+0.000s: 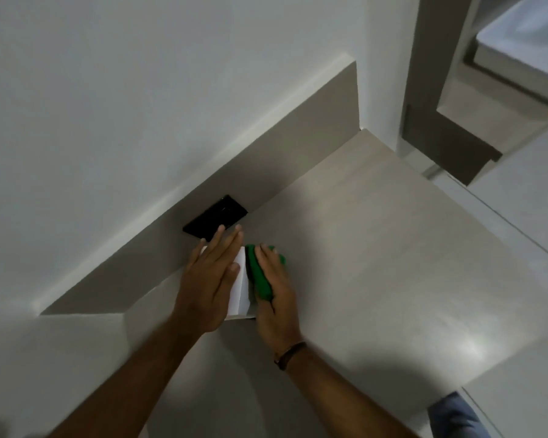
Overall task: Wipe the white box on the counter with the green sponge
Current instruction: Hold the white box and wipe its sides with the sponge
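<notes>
The white box (240,289) stands on the pale counter (377,263) close to the back wall. My left hand (209,279) lies flat on top of it, fingers straight and together, covering most of its top. My right hand (276,298) presses the green sponge (260,276) against the box's right side, and its fingers hide much of the sponge. A dark band circles my right wrist.
A black wall socket plate (215,221) sits on the grey backsplash just beyond my left fingertips. The counter ends at an edge on the right, with pale floor (525,200) below. A door frame (424,90) stands at upper right.
</notes>
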